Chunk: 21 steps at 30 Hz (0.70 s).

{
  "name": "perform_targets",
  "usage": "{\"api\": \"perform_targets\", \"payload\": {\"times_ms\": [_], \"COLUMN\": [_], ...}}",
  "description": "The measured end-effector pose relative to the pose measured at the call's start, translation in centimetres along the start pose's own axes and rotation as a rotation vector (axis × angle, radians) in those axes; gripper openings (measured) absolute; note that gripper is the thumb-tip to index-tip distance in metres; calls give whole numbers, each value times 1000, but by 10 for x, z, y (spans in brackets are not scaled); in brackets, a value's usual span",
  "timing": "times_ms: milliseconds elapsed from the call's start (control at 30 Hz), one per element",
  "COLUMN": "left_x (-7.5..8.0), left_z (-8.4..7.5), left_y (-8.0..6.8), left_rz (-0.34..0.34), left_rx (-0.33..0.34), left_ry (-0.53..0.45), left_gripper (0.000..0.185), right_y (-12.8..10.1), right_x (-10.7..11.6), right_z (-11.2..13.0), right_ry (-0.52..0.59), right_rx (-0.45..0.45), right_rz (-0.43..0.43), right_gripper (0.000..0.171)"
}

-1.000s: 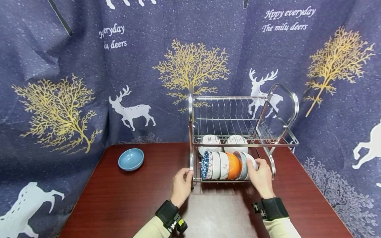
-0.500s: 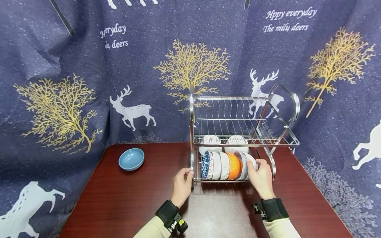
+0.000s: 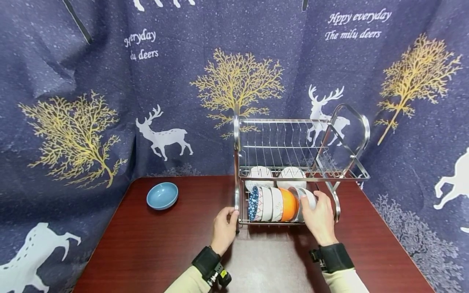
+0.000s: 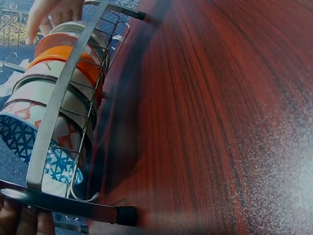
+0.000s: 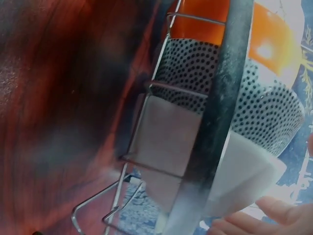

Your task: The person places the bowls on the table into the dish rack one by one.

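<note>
A two-tier metal dish rack [image 3: 304, 179] stands on the table, its lower tier holding a row of bowls tipped on their sides. My left hand [image 3: 223, 230] grips the rack's front left upright, fingers behind it. At the row's right end, my right hand [image 3: 319, 219] holds a white bowl [image 5: 244, 171], thumb on its left and fingers on its right. Beside that bowl sits a dotted grey bowl [image 5: 190, 61], then an orange bowl [image 3: 288, 204]. White bowls and a blue-patterned bowl [image 4: 61, 171] fill the left end.
Two white bowls, one on the left [image 3: 258, 185] and one on the right [image 3: 292, 184], sit behind the row. A blue dish [image 3: 162, 196] lies on the red-brown table [image 3: 157, 248] at the far left. The rack's upper tier [image 3: 278, 146] overhangs the bowls.
My right thumb has shifted slightly left across the white bowl toward the dotted one, and the hand has moved with it. The left hand stays on the rack.
</note>
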<state>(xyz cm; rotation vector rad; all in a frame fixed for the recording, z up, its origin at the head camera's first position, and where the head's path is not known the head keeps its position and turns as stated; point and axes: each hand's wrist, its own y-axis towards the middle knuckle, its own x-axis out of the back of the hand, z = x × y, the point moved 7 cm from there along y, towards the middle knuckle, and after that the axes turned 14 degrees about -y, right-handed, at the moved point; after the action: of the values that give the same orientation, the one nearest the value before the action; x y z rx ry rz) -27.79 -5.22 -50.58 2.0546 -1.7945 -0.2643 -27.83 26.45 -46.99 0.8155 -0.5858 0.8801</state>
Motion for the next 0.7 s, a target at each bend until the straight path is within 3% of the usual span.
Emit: {"api": "perform_targets", "payload": {"times_ms": [200, 700], "left_x": [1, 1], "left_z": [0, 1], "left_y": [0, -2], "left_rz": [2, 13], "left_rx": [-18, 10], "left_ry": [-5, -27], "left_gripper": [6, 7], "right_y": [-3, -19], "right_x": [5, -5], "right_z": [21, 64], "right_ry": [70, 178], "right_rx": [143, 363], "right_rz": [-98, -159], "right_gripper": [41, 31]}}
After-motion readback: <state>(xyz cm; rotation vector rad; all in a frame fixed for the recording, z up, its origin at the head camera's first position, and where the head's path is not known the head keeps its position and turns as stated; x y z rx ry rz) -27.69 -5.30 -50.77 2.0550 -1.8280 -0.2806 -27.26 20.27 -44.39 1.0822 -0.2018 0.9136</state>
